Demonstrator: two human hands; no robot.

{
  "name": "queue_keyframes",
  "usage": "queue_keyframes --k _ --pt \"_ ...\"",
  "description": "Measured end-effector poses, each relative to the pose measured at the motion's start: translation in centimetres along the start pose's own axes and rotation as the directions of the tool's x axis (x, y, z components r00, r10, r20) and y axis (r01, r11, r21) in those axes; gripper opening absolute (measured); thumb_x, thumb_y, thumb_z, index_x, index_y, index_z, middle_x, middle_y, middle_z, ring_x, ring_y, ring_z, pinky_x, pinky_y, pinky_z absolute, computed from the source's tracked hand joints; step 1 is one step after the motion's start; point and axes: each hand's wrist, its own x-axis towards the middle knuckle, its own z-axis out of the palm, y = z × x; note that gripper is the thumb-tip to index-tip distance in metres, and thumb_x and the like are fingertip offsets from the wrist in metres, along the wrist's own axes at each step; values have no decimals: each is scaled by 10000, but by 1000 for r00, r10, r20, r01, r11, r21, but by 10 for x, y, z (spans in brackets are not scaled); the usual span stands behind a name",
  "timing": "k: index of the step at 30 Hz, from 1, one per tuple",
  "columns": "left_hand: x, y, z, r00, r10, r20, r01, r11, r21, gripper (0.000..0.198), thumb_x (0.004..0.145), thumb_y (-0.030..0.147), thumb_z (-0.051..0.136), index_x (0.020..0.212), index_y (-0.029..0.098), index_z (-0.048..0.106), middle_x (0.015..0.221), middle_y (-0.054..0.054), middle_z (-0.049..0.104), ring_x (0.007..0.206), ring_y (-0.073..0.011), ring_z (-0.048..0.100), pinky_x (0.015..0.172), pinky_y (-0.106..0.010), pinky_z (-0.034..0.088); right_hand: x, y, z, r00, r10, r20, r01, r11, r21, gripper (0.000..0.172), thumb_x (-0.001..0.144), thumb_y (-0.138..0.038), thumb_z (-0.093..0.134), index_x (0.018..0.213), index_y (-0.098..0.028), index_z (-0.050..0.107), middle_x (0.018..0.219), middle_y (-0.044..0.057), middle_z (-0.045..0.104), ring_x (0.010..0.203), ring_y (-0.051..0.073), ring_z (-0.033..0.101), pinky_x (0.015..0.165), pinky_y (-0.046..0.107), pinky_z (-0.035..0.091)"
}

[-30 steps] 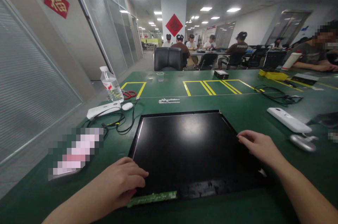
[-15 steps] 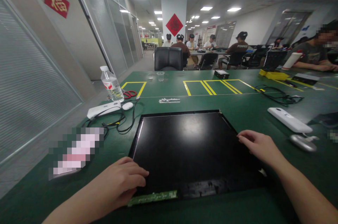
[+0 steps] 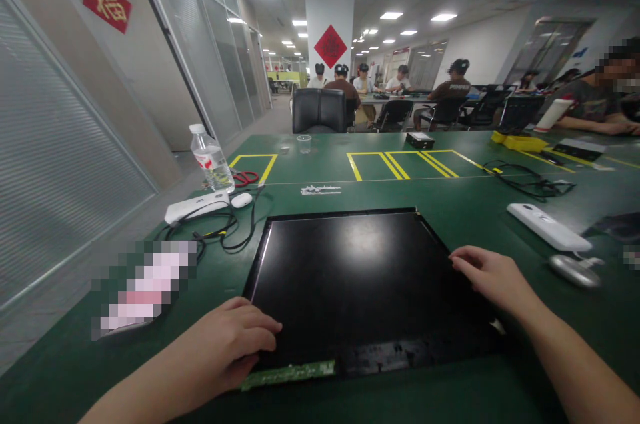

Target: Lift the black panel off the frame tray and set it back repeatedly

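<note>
A black LCD screen panel (image 3: pixel 350 277) lies flat on the green table, its glossy face up and a ceiling light reflected in it. Along its near left edge runs a strip of green circuit board (image 3: pixel 290 374). My left hand (image 3: pixel 237 341) grips the panel's near left corner, fingers bent over the face; the thumb side is partly hidden. On the opposite side, my right hand (image 3: pixel 485 271) pinches the right edge between thumb and fingertips. A small pale tab (image 3: pixel 497 325) shows at the near right corner.
Left of the panel are black cables (image 3: pixel 235 227), a white power bank (image 3: pixel 197 207), red scissors (image 3: pixel 245 178), a water bottle (image 3: pixel 211 161) and a pixelated pink item (image 3: pixel 150 287). On the right lie a white device (image 3: pixel 547 227) and a silver mouse (image 3: pixel 575 271). People sit farther back.
</note>
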Motion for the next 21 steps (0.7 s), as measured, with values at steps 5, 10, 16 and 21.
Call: queue_keyframes --k 5,10,16,21 --pt "-4 -6 -1 997 -48 -62 46 998 -33 353 807 85 578 1020 332 714 1182 -1 756 1035 -202 690 906 -306 490 1 1 0 1000 12 22 -12 1000 28 290 764 -444 546 844 -239 735 777 40 740 621 203 646 570 311 486" --pt "-5 -22 -6 902 -325 -284 330 943 -29 225 875 394 593 1034 303 724 1099 -52 747 963 -260 698 850 -346 524 0 1 -3 996 84 -11 -82 990 118 342 779 -484 528 886 -219 717 739 44 739 536 180 606 529 302 473" --pt "0 -39 0 719 -615 -323 627 775 -80 382 848 592 500 784 248 653 870 -66 678 797 -294 671 722 -407 498 6 11 -5 995 83 -53 -84 996 -13 307 739 -444 533 861 -239 727 703 34 721 568 199 625 573 327 465" --pt "5 -40 9 726 -642 -247 641 762 -97 434 854 628 437 703 252 594 782 -47 617 770 -285 654 722 -410 492 11 20 -1 997 74 -15 -75 991 -112 306 733 -414 542 900 -227 718 726 33 707 684 218 652 641 332 463"
